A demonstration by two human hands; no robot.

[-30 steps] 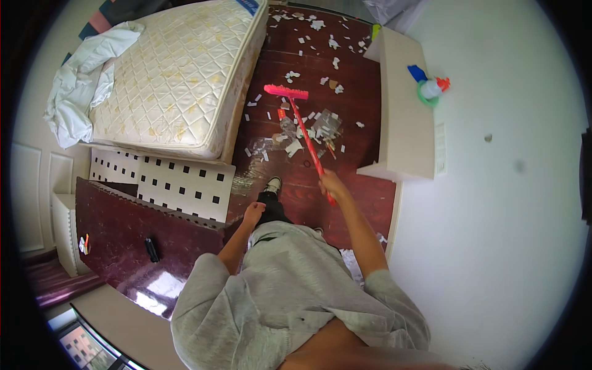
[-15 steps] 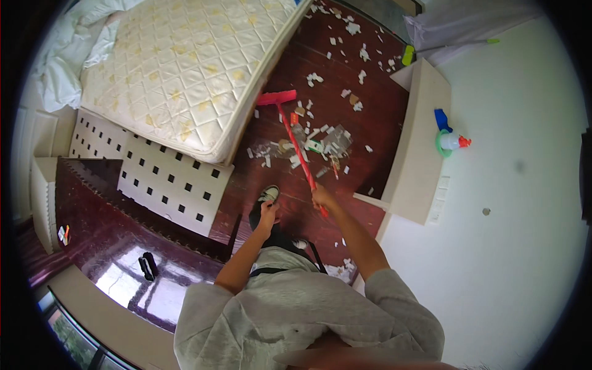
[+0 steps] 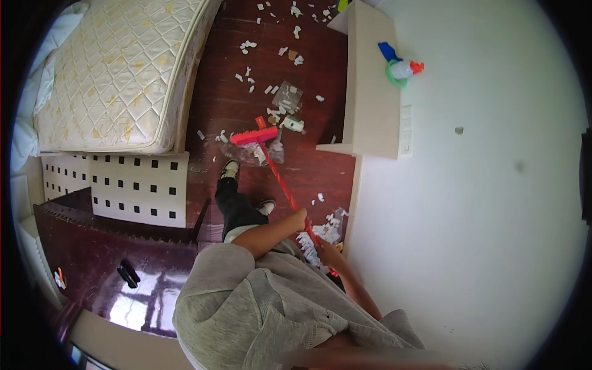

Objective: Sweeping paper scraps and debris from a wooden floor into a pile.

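Both hands have slid together low on the red broom point(image 3: 271, 161) since half a second ago, when the left hung free by the leg, and the broom head has been drawn back from the mattress edge toward the feet. Now the left hand point(image 3: 300, 217) has its fingers wrapped shut round the handle; just below it the right hand point(image 3: 327, 254) also grips the handle, fingers closed, partly hidden by the grey sleeve. Beyond the fingers, the broom head rests on the dark wooden floor point(image 3: 216, 98) against crumpled clear plastic point(image 3: 246, 151) and white paper scraps point(image 3: 271, 92). Beside the hands lies another heap of scraps point(image 3: 327, 229). Further off to the left is the mattress point(image 3: 111, 74).
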